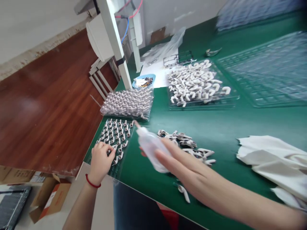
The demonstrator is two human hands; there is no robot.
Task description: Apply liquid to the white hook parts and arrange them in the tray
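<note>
Right hand (177, 159) wrapped around a small translucent bottle (150, 145), fingers closed on it, nozzle aimed at the clear tray (112, 135) at the green tabletop (227, 124) edge. Left hand (100, 159) resting on that tray, fingers curled among its white parts, gripping nothing discernible.

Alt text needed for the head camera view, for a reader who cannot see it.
The right hand holds a blurred white squeeze bottle over a green table, while the left hand rests on a clear tray of small white plastic parts. Loose parts, more filled trays and white cloths lie around.
</note>
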